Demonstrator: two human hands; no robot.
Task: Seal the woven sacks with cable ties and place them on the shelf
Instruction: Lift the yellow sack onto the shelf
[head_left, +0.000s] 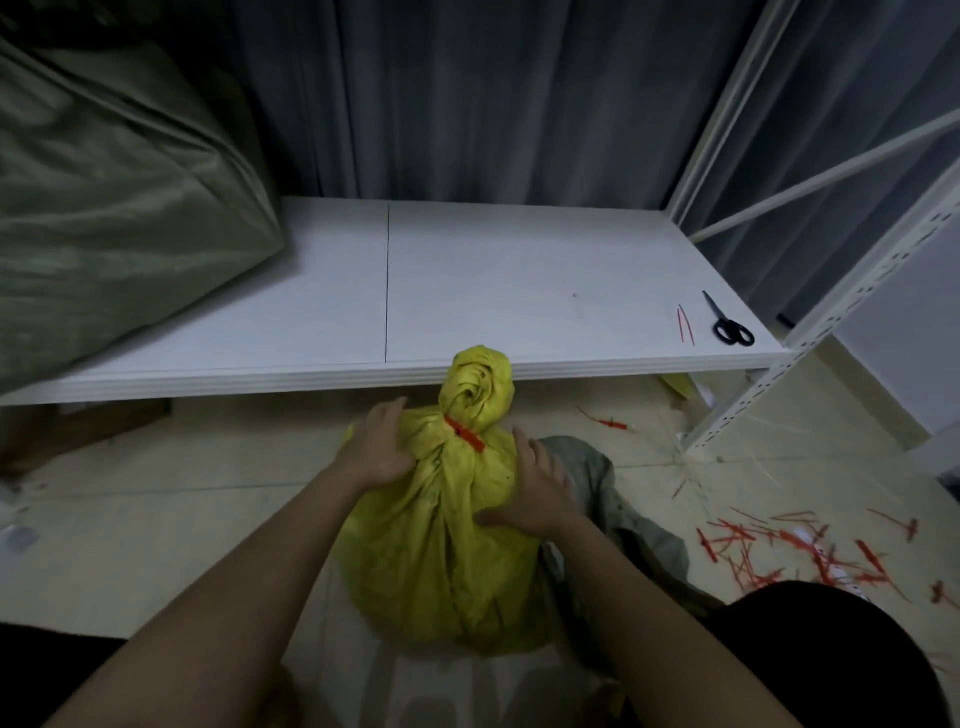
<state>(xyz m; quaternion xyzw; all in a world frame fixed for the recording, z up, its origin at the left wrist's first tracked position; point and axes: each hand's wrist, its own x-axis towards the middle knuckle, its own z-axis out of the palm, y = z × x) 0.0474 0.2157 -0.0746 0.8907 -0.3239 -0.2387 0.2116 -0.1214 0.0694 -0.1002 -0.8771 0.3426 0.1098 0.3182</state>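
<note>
A yellow woven sack (441, 551) stands on the floor in front of the low white shelf (519, 291). Its twisted neck is bound by a red cable tie (464, 432). My left hand (379, 447) presses on the sack's left shoulder just below the tie. My right hand (535, 493) grips the sack's right side, fingers spread on the fabric. A grey-green sack (623, 525) lies slack on the floor behind my right hand. A large green sack (114, 208) rests on the shelf's left end.
Black scissors (727, 322) and two red ties (685, 325) lie at the shelf's right front corner. Several red cable ties (779, 551) are scattered on the floor at right. A perforated white shelf post (810, 332) rises at right. A grey curtain hangs behind.
</note>
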